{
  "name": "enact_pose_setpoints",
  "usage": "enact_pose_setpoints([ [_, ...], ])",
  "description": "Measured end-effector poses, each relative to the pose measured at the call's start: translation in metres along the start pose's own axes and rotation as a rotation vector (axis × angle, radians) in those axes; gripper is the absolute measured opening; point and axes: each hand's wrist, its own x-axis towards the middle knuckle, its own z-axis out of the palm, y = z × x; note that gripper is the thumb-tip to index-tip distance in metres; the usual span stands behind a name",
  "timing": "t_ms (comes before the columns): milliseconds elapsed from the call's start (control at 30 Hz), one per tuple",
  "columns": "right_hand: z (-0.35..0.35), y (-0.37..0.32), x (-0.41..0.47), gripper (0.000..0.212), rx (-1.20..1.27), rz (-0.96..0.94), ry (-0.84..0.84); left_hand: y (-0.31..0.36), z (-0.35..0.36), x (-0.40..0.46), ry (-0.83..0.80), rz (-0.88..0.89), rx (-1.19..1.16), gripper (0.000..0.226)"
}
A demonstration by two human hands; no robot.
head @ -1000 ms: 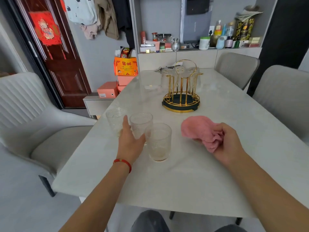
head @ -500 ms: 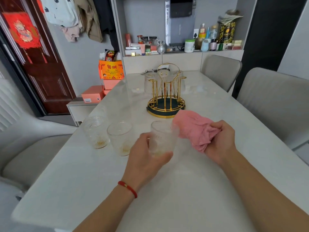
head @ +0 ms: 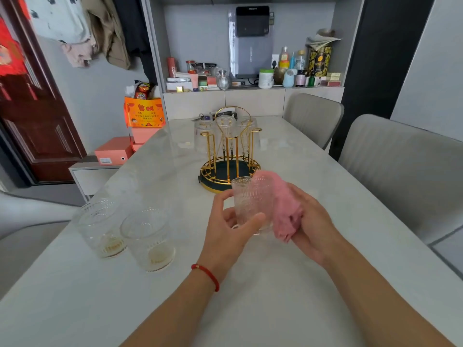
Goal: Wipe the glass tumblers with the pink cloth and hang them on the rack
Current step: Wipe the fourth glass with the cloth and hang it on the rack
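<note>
Left hand [head: 225,234] grip: thumb and fingers curled round the lower half of a glass tumbler [head: 251,202], held upright above the counter [head: 275,309]. Right hand [head: 313,226] grip closed on the pink cloth [head: 284,209], bunched and pressed vs the tumbler's right side.

Writing: nothing legible on glass or cloth. Orange card [head: 144,112] by the wall has characters, too small to read.

Vs half a sec ago: the tumbler has come up higher and nearer the camera, and the cloth now touches its wall rather than sitting just beside it. One sec ago that glass stood on the counter w/ the others.

Materials: tumbler is clear, embossed w/ beaded rim and ribbed sides. Cloth looks soft, fuzzy. Two more tumblers [head: 147,242] [head: 100,230] stand left, touching, w/ yellowish residue at the bottom. Gold wire rack [head: 229,156], round dark base, behind the hands; inverted glasses hang on its far pegs. Counter pale, marble-look.
</note>
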Motion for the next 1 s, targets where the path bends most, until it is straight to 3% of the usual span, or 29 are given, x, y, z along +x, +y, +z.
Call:
enact_pose_setpoints([
  [67, 0.006, 0.008, 0.001, 0.045, -0.130, -0.069, 0.040, -0.005, 0.002, -0.002, -0.022, 0.023, -0.012, 0.061],
  [233, 0.017, 0.019, -0.003, 0.064, -0.160, -0.187, 0.043, -0.003, 0.010, -0.008, -0.175, 0.047, -0.022, 0.072],
  [367, 0.021, 0.025, -0.009, 0.035, -0.251, -0.245, 0.125, -0.003, 0.008, -0.008, -0.233, 0.109, 0.054, 0.080],
  [433, 0.022, 0.026, -0.011, 0.046, -0.198, -0.220, 0.137, -0.003, 0.006, -0.011, -0.156, 0.069, 0.042, 0.083],
  [533, 0.029, 0.025, -0.015, 0.054, -0.091, -0.176, 0.184, -0.005, 0.006, -0.018, -0.097, 0.023, -0.038, 0.071],
  [667, 0.030, 0.027, -0.014, 0.064, 0.107, -0.017, 0.273, -0.006, 0.003, -0.018, -0.139, 0.028, -0.055, 0.054],
  [767, 0.024, 0.022, -0.013, 0.067, 0.200, 0.105, 0.289, -0.005, 0.001, -0.014, -0.249, -0.070, -0.219, 0.046],
  [867, 0.022, 0.019, -0.014, 0.068, 0.267, 0.143, 0.302, -0.005, 0.014, -0.014, -0.290, -0.211, -0.340, 0.048],
  [1000, 0.027, 0.024, -0.013, 0.062, 0.274, 0.057, 0.468, -0.018, 0.038, -0.023, -0.249, -0.163, -0.167, 0.060],
])
